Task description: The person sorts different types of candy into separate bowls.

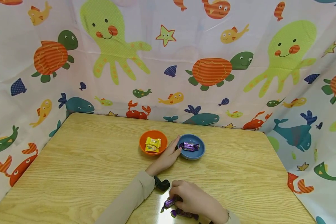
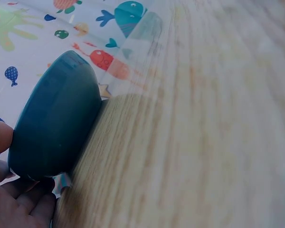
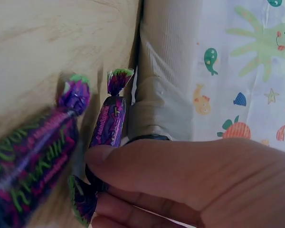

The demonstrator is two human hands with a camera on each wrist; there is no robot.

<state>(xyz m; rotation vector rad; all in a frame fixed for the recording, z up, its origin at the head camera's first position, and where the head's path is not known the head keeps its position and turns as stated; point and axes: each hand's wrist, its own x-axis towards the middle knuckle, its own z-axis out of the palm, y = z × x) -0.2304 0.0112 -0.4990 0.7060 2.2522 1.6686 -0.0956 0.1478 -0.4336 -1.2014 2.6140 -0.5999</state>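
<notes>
My left hand (image 1: pixel 168 155) holds the left side of a blue bowl (image 1: pixel 200 154), thumb and fingers spread round its outer wall. One purple-wrapped candy (image 1: pixel 189 146) shows inside that bowl. In the left wrist view the bowl (image 2: pixel 59 118) has fingers (image 2: pixel 31 202) low against its wall. Nearer the front, my right hand (image 1: pixel 191 197) pinches another purple wrapped candy (image 1: pixel 169 203), its twisted ends sticking out past thumb and fingers. The right wrist view shows this candy (image 3: pixel 108 121) gripped beside a larger-looking, closer candy (image 3: pixel 31 166) on the table.
An orange bowl (image 1: pixel 142 149) with yellow-wrapped candies (image 1: pixel 152 145) stands left of the blue one. More purple candy (image 1: pixel 184 214) lies on the wooden table (image 1: pixel 81 161) under the right hand. A curtain (image 1: pixel 162 62) printed with sea animals hangs behind and at both sides.
</notes>
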